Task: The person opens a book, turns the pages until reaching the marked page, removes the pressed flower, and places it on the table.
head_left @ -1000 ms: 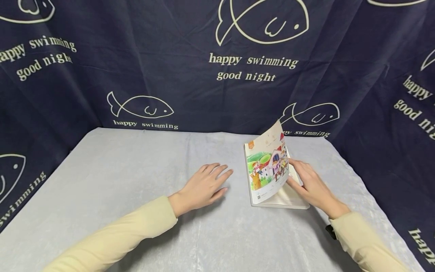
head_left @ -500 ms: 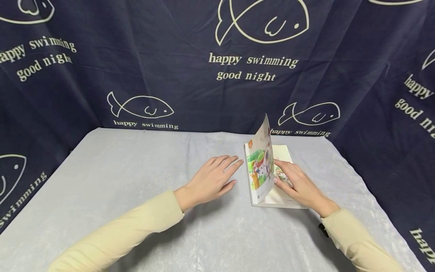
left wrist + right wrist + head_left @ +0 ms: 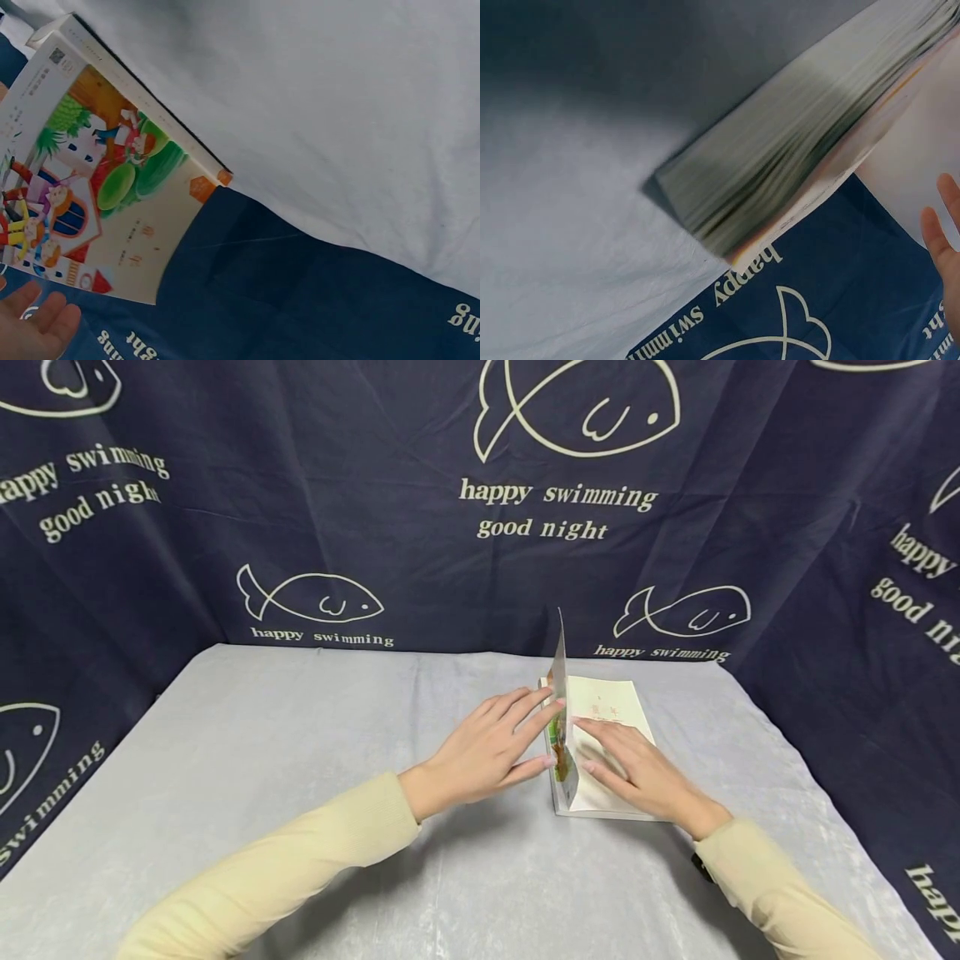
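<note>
A thick paperback book (image 3: 606, 692) lies on the cloth, its front cover (image 3: 561, 668) raised almost upright along the left spine. Colourful drawings of children and a house fill the cover's outer face (image 3: 131, 176) in the left wrist view. My left hand (image 3: 483, 752) is on the outer side of the cover, fingers spread and fairly straight, fingertips overlapping it. On the inner side, my right hand (image 3: 651, 777) hovers low over the pale first page, extended fingertips right at the cover. The right wrist view shows the page block (image 3: 780, 135) edge-on, with the right fingers (image 3: 934, 232) beside the cover's inside.
A pale grey-blue cloth (image 3: 285, 727) covers the table. Dark blue fabric (image 3: 420, 468) printed with fish outlines and lettering hangs behind and at both sides. The book is right of the table's middle.
The cover has swung left from a low slant to nearly upright, baring the printed first page. My right hand moved left with it, while my left hand moved right to the cover.
</note>
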A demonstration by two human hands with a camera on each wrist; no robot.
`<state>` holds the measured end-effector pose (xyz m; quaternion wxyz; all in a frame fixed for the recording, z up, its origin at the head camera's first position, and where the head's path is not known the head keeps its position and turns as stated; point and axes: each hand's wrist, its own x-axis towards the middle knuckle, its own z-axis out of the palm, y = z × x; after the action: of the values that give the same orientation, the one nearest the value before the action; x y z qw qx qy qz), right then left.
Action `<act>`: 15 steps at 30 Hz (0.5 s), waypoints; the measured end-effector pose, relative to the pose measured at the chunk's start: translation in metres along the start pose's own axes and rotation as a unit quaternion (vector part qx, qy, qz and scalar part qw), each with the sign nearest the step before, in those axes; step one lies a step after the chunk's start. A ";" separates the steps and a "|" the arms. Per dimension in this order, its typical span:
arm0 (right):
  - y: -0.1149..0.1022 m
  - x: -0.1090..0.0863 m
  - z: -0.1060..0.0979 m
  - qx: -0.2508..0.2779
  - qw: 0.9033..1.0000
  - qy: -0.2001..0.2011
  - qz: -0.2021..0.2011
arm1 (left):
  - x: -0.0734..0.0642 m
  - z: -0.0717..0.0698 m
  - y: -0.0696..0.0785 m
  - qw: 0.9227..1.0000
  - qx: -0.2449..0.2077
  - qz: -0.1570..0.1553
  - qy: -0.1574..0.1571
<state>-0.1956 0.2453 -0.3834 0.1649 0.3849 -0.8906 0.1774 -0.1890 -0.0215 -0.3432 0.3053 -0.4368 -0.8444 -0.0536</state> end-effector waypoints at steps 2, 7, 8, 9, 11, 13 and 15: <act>-0.001 0.001 0.001 0.000 1.000 -0.005 -0.003 | 0.002 0.000 0.001 1.000 0.000 0.000 0.006; -0.004 0.002 0.004 -0.007 1.000 -0.014 -0.009 | 0.004 -0.002 0.003 1.000 0.013 0.000 0.004; -0.004 0.002 0.005 -0.010 1.000 -0.016 -0.011 | 0.005 -0.002 0.003 1.000 0.016 0.000 0.000; -0.004 0.002 0.005 -0.011 1.000 -0.017 -0.012 | 0.005 -0.002 0.003 1.000 0.019 0.001 -0.002; -0.005 0.002 0.006 -0.014 1.000 -0.020 -0.014 | 0.004 -0.003 0.003 1.000 0.023 0.003 -0.008; -0.005 0.002 0.007 -0.015 1.000 -0.024 -0.014 | 0.004 -0.002 0.003 1.000 0.025 0.004 -0.010; -0.005 0.002 0.008 -0.014 0.999 -0.026 -0.015 | 0.002 -0.001 0.002 1.000 0.027 0.004 -0.011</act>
<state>-0.1942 0.2377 -0.3884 0.1497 0.4003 -0.8912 0.1522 -0.1875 -0.0190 -0.3412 0.3081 -0.4326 -0.8469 -0.0246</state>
